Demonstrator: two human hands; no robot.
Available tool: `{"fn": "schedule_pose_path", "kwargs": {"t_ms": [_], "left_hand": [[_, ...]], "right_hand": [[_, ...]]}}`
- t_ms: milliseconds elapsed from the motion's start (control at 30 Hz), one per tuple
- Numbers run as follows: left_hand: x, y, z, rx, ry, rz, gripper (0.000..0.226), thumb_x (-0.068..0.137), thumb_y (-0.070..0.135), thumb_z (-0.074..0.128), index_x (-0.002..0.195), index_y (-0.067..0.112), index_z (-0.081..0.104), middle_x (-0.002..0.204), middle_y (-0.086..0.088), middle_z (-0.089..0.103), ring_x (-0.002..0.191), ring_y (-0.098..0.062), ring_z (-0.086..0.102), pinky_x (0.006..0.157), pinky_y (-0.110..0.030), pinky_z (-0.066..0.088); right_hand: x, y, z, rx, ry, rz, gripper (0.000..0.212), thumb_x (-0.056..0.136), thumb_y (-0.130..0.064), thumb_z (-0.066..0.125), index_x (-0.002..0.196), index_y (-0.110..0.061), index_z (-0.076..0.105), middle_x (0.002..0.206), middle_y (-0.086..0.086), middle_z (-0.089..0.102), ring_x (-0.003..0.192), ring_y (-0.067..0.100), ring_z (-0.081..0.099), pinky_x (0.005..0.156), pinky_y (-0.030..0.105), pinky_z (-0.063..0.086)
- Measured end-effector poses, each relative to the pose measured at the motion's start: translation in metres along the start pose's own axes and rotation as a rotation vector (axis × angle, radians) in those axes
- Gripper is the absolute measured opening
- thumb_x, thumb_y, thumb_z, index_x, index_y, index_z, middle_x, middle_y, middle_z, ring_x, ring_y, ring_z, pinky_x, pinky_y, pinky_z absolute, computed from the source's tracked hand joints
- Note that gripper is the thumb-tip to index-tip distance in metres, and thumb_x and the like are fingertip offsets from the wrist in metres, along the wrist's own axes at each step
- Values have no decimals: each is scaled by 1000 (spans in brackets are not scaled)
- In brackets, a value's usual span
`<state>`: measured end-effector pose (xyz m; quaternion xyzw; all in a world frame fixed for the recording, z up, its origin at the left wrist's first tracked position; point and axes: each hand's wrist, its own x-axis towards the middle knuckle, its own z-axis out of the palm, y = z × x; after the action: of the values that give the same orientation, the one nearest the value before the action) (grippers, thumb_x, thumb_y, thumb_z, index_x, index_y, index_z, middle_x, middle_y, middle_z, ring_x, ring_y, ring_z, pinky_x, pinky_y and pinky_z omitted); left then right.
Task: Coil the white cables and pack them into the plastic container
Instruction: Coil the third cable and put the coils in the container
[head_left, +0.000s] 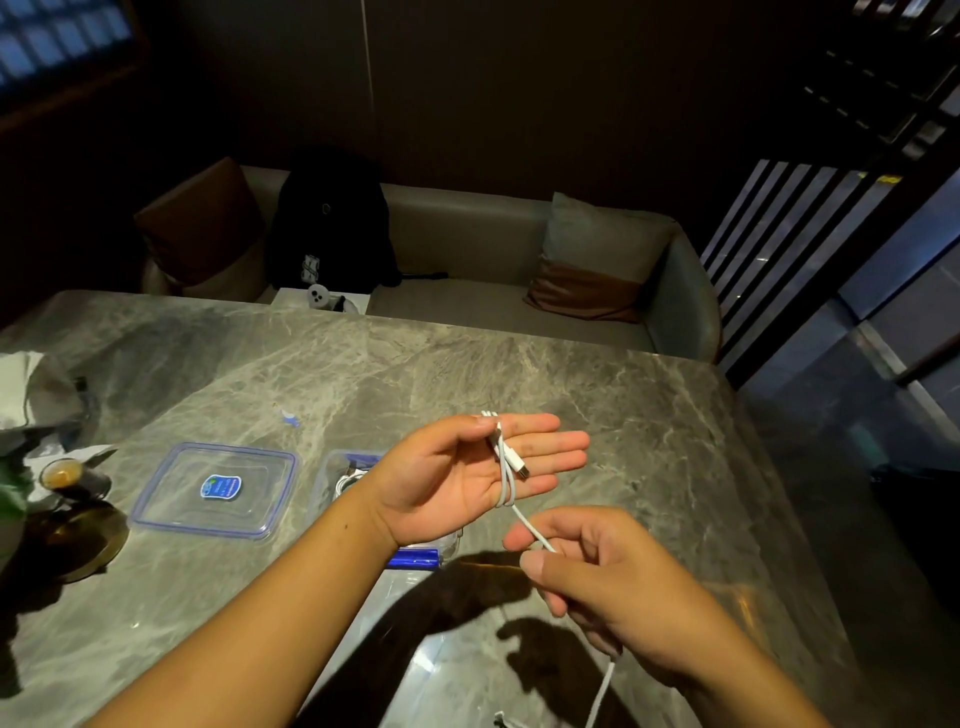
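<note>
Your left grip has flat fingers, its thumb pinning cable loops across the palm. Your right grip pinches the tail just below. Tug hard and the loops could slip off before reaching the container behind your left wrist.

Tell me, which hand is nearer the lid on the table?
Left. The left hand is held right of the lid, with the cable looped round its palm; the right hand pinches the cable farther right, nearer the camera.
</note>
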<state>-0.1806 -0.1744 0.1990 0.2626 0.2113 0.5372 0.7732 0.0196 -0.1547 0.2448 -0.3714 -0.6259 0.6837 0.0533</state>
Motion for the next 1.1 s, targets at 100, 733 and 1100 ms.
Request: {"fn": "schedule_pose_path", "kwargs": {"t_ms": [100, 733, 1100], "left_hand": [[-2, 3, -4, 13, 10, -3, 70, 92, 23, 53, 146, -12, 26, 151, -34, 30, 142, -45, 29, 119, -52, 19], [4, -15, 17, -33, -176, -210, 83, 82, 32, 56, 145, -14, 25, 146, -39, 32, 133, -46, 38, 118, -52, 21], [14, -22, 51, -1, -201, -201, 62, 85, 5, 45, 142, -8, 26, 142, -35, 30, 134, -41, 34, 117, -47, 28]], "right_hand": [[-9, -5, -5, 80, -34, 14, 10, 94, -10, 65, 98, -13, 73, 53, 4, 53, 33, 8, 33, 31, 16, 28], [8, -48, -58, -250, 197, -530, 12, 92, -2, 64, 82, 0, 71, 60, 0, 60, 55, 3, 53, 54, 13, 43], [36, -48, -55, -307, 191, -611, 12, 92, -13, 63, 82, -11, 70, 65, 1, 61, 61, 12, 56, 60, 25, 48]]}}
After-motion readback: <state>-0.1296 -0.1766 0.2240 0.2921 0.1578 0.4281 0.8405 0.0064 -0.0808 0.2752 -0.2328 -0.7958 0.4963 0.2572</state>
